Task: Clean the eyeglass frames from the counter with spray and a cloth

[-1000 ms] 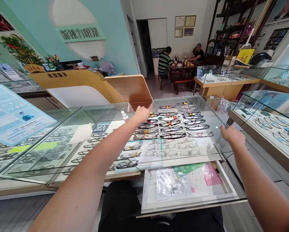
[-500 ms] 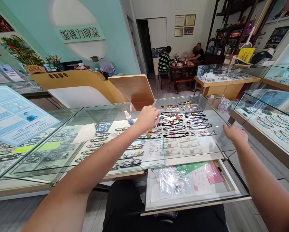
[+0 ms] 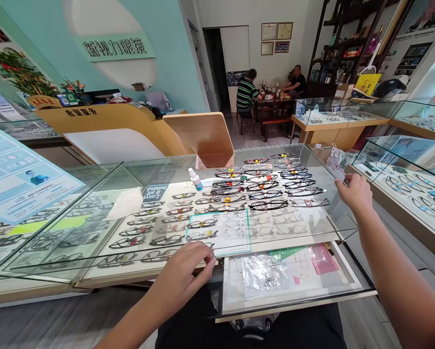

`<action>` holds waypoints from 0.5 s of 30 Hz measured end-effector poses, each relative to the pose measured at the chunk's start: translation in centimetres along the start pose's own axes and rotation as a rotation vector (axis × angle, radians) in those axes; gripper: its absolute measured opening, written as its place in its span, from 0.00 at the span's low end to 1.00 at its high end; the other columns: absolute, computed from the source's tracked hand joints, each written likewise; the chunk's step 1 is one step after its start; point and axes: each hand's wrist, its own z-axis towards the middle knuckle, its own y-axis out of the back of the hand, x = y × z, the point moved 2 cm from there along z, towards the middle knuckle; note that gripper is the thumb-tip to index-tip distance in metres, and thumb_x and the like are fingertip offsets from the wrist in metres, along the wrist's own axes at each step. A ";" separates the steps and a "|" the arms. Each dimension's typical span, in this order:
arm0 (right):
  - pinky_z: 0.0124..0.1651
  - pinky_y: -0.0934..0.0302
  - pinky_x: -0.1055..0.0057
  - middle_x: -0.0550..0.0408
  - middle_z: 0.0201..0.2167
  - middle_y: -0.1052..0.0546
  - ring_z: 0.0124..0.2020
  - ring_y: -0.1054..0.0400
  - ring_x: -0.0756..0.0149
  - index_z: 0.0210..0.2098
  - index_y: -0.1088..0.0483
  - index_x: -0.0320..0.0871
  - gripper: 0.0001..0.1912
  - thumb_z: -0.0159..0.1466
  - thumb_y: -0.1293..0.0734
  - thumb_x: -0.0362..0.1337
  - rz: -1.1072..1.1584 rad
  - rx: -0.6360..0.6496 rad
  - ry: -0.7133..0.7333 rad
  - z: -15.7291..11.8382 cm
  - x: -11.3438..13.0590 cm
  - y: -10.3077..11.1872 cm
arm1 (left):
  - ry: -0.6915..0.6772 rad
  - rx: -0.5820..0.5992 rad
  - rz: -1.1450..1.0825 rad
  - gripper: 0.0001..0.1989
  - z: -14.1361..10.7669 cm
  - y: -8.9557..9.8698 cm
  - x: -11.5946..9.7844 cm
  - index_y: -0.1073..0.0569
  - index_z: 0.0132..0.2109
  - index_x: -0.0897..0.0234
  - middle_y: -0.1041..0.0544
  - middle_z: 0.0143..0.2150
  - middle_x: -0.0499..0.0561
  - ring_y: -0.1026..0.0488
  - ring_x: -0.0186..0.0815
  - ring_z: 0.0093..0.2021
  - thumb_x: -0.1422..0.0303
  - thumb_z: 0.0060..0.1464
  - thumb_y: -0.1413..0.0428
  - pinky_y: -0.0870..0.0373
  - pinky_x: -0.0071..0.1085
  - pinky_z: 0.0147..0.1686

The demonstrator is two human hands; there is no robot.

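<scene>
My left hand point(image 3: 188, 269) is above the front edge of the glass display counter point(image 3: 210, 232), just left of the pulled-out drawer point(image 3: 290, 303). Its fingers are loosely bent, the thumb stands apart from them, and nothing shows between. My right hand point(image 3: 357, 195) is at the counter's right edge, thumb towards the glass. Its fingers are curled, and whatever they may hold is hidden. Rows of eyeglasses point(image 3: 268, 205) lie on and under the glass. Behind them stands a small white spray bottle point(image 3: 195, 180). A plastic bag point(image 3: 261, 276) and a pink paper point(image 3: 322, 259) lie in the drawer.
A cream cloth point(image 3: 126, 202) lies left on the glass, near a blue-and-white sign point(image 3: 24, 179). An upright wooden board point(image 3: 199, 135) stands behind the counter. More display cases point(image 3: 406, 179) line the right. Two people sit at a table point(image 3: 275, 103) far back.
My left hand has drawn back from beside the spray bottle to the front edge, uncovering eyeglasses. My right hand stays at the right edge, shifted slightly up, with its fingers more curled.
</scene>
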 end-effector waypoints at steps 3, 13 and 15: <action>0.66 0.37 0.44 0.33 0.64 0.28 0.66 0.34 0.36 0.65 0.32 0.40 0.32 0.71 0.39 0.55 0.012 0.000 0.040 0.1 1.3 -0.3 | 0.043 0.013 -0.024 0.13 -2.2 0.1 0.4 0.24 0.40 0.55 0.18 0.38 0.48 0.22 0.37 0.40 0.65 0.74 0.49 0.25 0.31 0.40; 0.68 0.39 0.37 0.34 0.64 0.27 0.67 0.35 0.34 0.63 0.30 0.41 0.27 0.73 0.37 0.51 -0.028 0.002 0.031 1.9 3.4 0.3 | -0.007 -0.023 0.369 0.66 -2.9 -5.2 2.4 0.48 0.82 0.55 0.38 0.79 0.63 0.33 0.62 0.73 0.40 0.45 0.28 0.29 0.54 0.66; 0.68 0.40 0.38 0.34 0.64 0.27 0.68 0.35 0.34 0.63 0.30 0.41 0.26 0.74 0.38 0.51 -0.014 0.004 0.068 1.5 4.3 1.5 | 0.009 -0.063 0.388 0.67 -2.9 -5.6 2.9 0.50 0.83 0.55 0.36 0.78 0.62 0.31 0.61 0.73 0.41 0.45 0.28 0.28 0.52 0.65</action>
